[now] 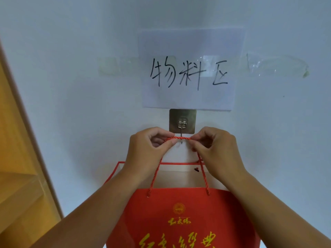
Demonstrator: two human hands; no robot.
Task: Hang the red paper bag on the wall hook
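A red paper bag [180,217] with gold lettering hangs open below my hands, its white inside showing. Its red twisted rope handle [178,138] is stretched level between my two hands and lies across the thin metal hook [181,138] of a square adhesive wall plate [182,120]. My left hand [148,149] pinches the rope just left of the hook. My right hand [215,149] pinches it just right of the hook. Whether the rope rests in the hook's bend or only in front of it I cannot tell.
A white paper sign [189,72] with black handwritten characters is taped to the white wall just above the hook plate. A yellow-orange wooden door or panel [19,167] runs down the left edge. Clear tape remnants [277,65] stick to the wall at upper right.
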